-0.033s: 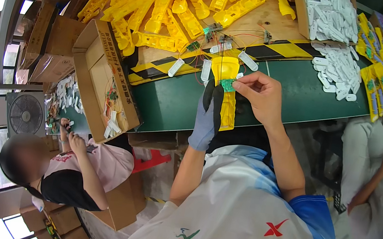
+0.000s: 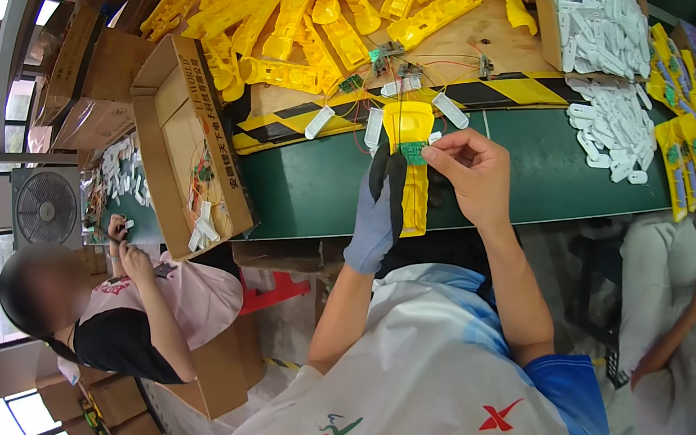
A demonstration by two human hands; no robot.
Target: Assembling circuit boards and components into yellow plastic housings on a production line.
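My left hand [image 2: 376, 217], in a grey glove with black fingers, is closed on a long yellow plastic housing [image 2: 415, 203] held over the bench's near edge. A small green circuit board [image 2: 414, 152] lies across the narrow part of the housing, just below its wide end. The bare right hand [image 2: 483, 182] pinches the board's right edge between thumb and forefinger. Beyond the housing's wide end are several white plastic pieces [image 2: 450, 111] and thin wires with small boards [image 2: 385, 55]. My gloved fingertips are partly hidden behind the housing.
Yellow housings [image 2: 290, 8] are heaped at the back. White pieces [image 2: 612, 132] pile up at the right, beside packed yellow units [image 2: 681, 152]. An open cardboard box [image 2: 173, 85] stands left on the green bench [image 2: 296, 200]. One co-worker [image 2: 162, 297] sits left, another [image 2: 668, 323] right.
The housing and board in my hands have shifted very slightly. The left co-worker's hands have moved a little.
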